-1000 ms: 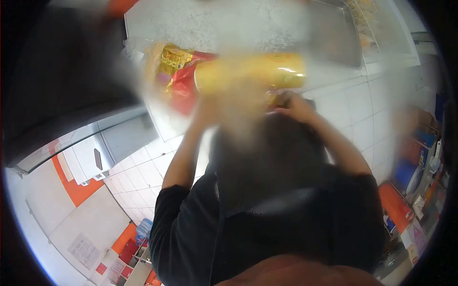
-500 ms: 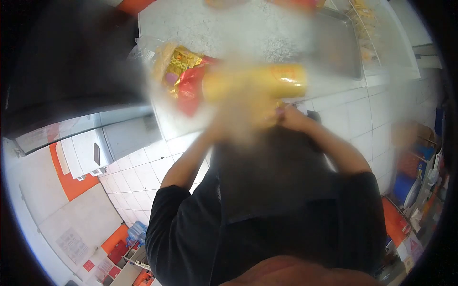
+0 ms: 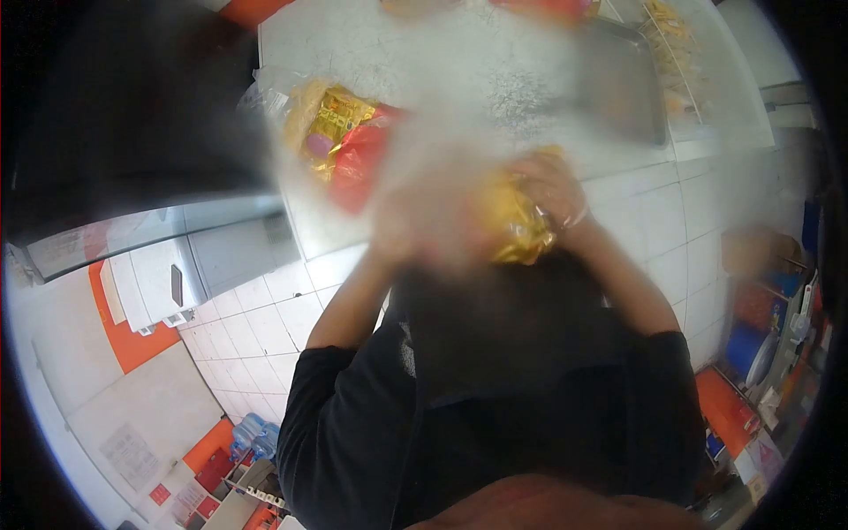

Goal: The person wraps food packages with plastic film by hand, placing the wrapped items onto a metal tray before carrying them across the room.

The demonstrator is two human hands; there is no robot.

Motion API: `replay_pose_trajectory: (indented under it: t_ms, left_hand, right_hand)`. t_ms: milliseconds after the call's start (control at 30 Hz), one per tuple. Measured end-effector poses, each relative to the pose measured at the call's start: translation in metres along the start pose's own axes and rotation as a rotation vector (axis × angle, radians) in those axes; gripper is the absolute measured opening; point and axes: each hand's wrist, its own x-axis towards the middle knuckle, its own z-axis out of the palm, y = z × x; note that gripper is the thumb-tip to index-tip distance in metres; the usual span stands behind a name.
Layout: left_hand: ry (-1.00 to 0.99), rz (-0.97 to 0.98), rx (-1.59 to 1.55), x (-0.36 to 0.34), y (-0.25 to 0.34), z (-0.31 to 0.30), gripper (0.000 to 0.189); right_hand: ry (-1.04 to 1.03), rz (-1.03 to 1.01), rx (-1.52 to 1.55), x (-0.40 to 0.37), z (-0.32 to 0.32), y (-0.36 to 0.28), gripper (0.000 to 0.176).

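A shiny yellow-gold foil packet [image 3: 521, 221] is at the table's near edge, in front of my dark apron, creased and bunched on its right side. My right hand [image 3: 552, 190] is closed around its right end, fingers curled over the top. My left hand [image 3: 402, 221] is on the other side of the packet, but a blurry smear over the view hides its fingers. To the left on the table lie a gold printed packet [image 3: 340, 115] and a red plastic bag [image 3: 360, 163] beside clear wrapping [image 3: 265, 93].
The white worktop [image 3: 442, 53] has a scratched surface. A metal tray [image 3: 623, 84] lies at its far right. More red packaging [image 3: 548, 9] shows at the far edge. White floor tiles [image 3: 640, 208] run alongside, and crowded shelves [image 3: 764, 327] stand at the right.
The packet was stretched out as a smooth yellow roll across the table; now it looks shorter, crumpled and closer to me. My right hand has moved forward and up onto it.
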Motion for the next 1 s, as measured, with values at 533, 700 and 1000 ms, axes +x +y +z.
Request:
replay_pose_trajectory:
  t_ms: [533, 700, 1000]
  left_hand:
    - [0.252, 0.102, -0.7, 0.011, -0.01, -0.073, 0.095]
    - [-0.325, -0.284, -1.552, -0.025, -0.031, 0.01, 0.104]
    - [-0.473, -0.618, -1.823, -0.011, 0.024, -0.036, 0.118]
  right_hand:
    - [0.257, -0.781, -0.378, 0.022, -0.037, -0.028, 0.027]
    - [0.377, -0.807, -0.465, 0.019, -0.026, -0.024, 0.034]
    - [0.038, -0.502, -0.383, -0.017, -0.042, -0.023, 0.043]
